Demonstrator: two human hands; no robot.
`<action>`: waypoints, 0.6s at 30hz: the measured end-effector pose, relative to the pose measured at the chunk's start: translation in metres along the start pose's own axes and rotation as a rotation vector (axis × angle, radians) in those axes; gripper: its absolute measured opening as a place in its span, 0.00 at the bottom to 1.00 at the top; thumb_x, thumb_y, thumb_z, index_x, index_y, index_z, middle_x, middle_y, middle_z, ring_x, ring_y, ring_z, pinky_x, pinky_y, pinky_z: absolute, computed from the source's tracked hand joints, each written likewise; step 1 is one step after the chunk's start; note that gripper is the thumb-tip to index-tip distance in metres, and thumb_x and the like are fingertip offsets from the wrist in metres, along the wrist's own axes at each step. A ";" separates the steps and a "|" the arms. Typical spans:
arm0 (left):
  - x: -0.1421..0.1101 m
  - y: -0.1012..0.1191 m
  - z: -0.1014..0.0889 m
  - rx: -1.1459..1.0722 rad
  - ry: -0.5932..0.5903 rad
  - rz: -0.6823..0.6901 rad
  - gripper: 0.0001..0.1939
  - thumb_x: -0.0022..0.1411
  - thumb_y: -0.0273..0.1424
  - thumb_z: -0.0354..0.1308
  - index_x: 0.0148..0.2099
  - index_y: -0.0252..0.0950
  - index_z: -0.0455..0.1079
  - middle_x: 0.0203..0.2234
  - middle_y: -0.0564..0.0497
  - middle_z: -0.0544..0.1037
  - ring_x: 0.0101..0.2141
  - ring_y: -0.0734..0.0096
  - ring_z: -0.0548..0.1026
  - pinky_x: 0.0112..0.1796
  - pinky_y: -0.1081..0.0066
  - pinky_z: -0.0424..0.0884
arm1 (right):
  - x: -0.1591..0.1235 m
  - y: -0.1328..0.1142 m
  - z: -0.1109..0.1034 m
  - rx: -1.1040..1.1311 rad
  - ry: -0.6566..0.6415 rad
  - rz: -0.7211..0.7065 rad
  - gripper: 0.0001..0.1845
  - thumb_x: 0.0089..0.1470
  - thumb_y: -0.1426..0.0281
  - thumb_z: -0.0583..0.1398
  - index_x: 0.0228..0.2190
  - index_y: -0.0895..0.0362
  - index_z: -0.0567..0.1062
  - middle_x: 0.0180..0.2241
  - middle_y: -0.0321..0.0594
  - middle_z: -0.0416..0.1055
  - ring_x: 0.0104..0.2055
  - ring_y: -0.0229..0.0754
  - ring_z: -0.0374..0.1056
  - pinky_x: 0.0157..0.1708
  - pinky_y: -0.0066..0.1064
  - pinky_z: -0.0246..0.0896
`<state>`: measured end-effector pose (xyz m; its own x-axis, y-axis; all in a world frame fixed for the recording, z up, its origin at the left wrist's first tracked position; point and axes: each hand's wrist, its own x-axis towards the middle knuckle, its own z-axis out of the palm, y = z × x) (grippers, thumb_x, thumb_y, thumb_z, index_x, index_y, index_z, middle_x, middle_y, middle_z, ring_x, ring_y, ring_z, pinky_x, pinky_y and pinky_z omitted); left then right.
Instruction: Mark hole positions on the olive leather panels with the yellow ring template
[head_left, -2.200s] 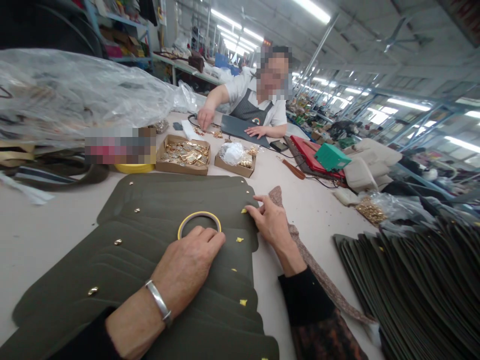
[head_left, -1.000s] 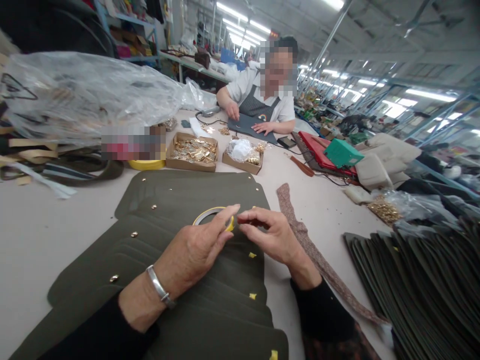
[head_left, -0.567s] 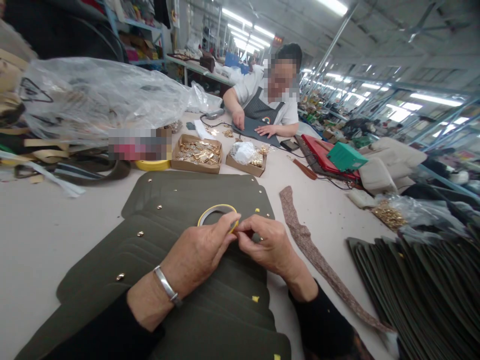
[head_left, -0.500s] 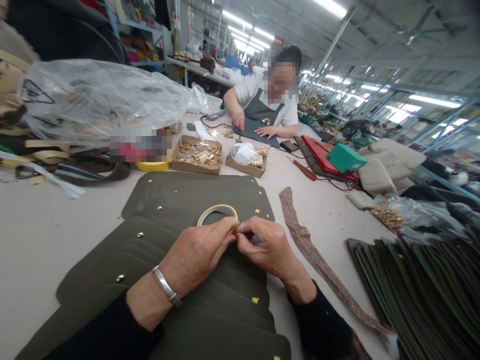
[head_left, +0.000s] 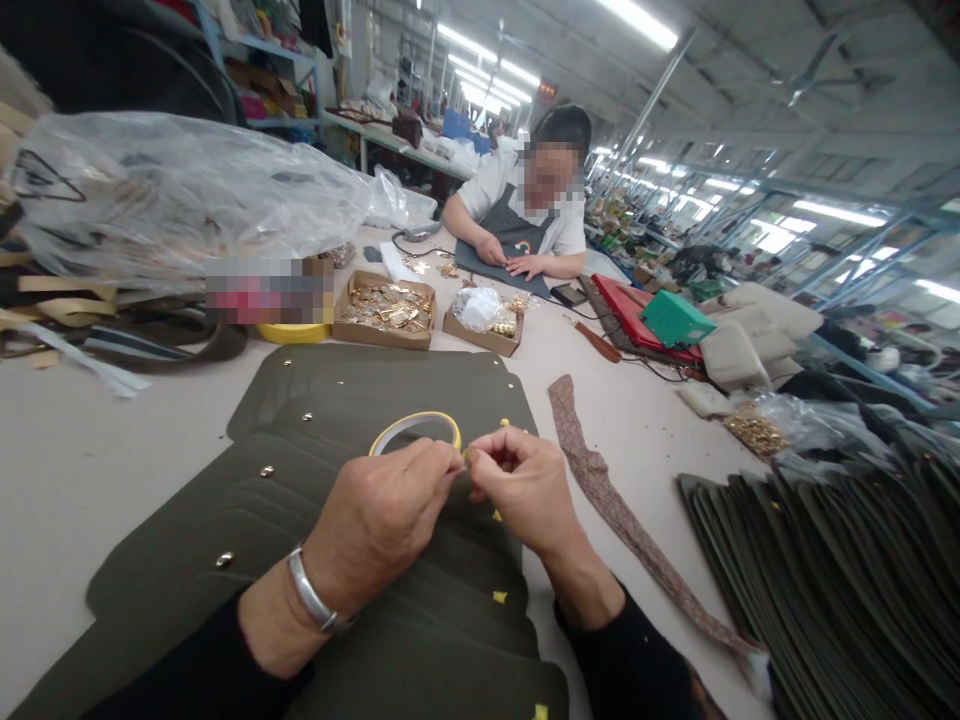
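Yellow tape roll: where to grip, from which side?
Probably the near edge of the yellow tape roll, coming from the near left, as the left hand does. It's a narrow ring with an open centre, so thumb and fingers can pinch the band. I'd keep the right side free: the right hand is there, pinching a bit of yellow tape.

Factory workshop here: strip lights [head_left: 637, 22] blazing overhead, boxed gold-toned fittings [head_left: 390, 305], overlapping olive panels [head_left: 420, 630], aproned co-worker [head_left: 501, 218] opposite!

Behind the pale tabletop [head_left: 637, 420] stands a blue shelving rack [head_left: 281, 123]. Higher up beyond the tabletop, fluorescent tubes [head_left: 637, 22] glow and a ceiling fan [head_left: 805, 84] hangs.
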<state>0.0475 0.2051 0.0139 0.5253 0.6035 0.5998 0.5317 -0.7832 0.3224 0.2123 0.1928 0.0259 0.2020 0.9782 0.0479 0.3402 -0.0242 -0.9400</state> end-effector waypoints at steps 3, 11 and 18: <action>0.000 0.005 0.002 -0.007 -0.028 0.035 0.09 0.69 0.28 0.45 0.38 0.37 0.66 0.29 0.53 0.76 0.28 0.73 0.75 0.30 0.73 0.68 | 0.009 0.011 -0.022 0.131 0.034 0.171 0.06 0.41 0.68 0.64 0.21 0.60 0.74 0.15 0.31 0.69 0.16 0.33 0.65 0.18 0.24 0.66; 0.006 0.000 0.011 0.152 -0.468 -0.115 0.07 0.66 0.24 0.49 0.39 0.36 0.68 0.34 0.48 0.75 0.37 0.63 0.72 0.39 0.64 0.69 | -0.006 0.050 -0.073 -0.026 -0.143 0.290 0.14 0.47 0.62 0.64 0.25 0.61 0.74 0.18 0.33 0.70 0.14 0.28 0.61 0.14 0.20 0.57; 0.006 -0.001 0.014 0.162 -0.512 -0.105 0.09 0.66 0.24 0.47 0.39 0.36 0.68 0.33 0.47 0.74 0.36 0.61 0.69 0.38 0.62 0.67 | -0.004 0.042 -0.054 -0.355 -0.132 0.148 0.08 0.49 0.68 0.58 0.24 0.58 0.75 0.16 0.31 0.68 0.15 0.32 0.62 0.17 0.23 0.56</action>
<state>0.0599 0.2115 0.0067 0.6989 0.7043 0.1249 0.6726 -0.7065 0.2202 0.2756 0.1765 0.0049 0.1610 0.9763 -0.1449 0.6173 -0.2142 -0.7570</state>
